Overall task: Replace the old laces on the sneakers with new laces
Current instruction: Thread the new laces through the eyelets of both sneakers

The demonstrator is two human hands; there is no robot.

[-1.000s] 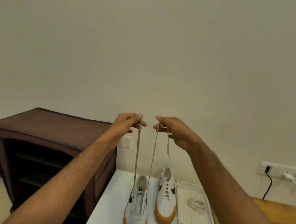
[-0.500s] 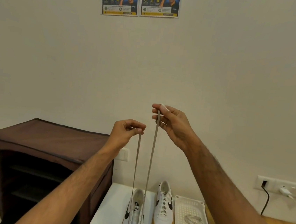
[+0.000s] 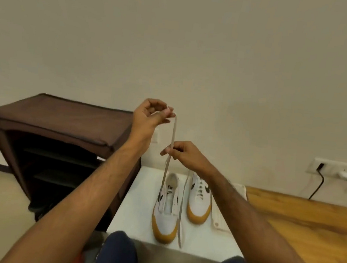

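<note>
Two white sneakers with gum toes stand side by side on a white table. The left sneaker has open eyelets, and a pale lace rises from it. My left hand pinches the top end of that lace high above the shoe. My right hand pinches the same lace lower down. Another strand hangs from my right hand over the shoe's right side to the table's front edge. The right sneaker still carries its laces.
A white slotted tray lies right of the shoes, mostly behind my right forearm. A brown fabric shelf unit stands left of the table. A wooden surface extends right, with a wall socket and cable behind. My knees are below the table edge.
My right hand dropped from above the left hand to below it, sliding down the lace. My left hand rose with the lace end. The view tilted down, showing the whole table and my knees.
</note>
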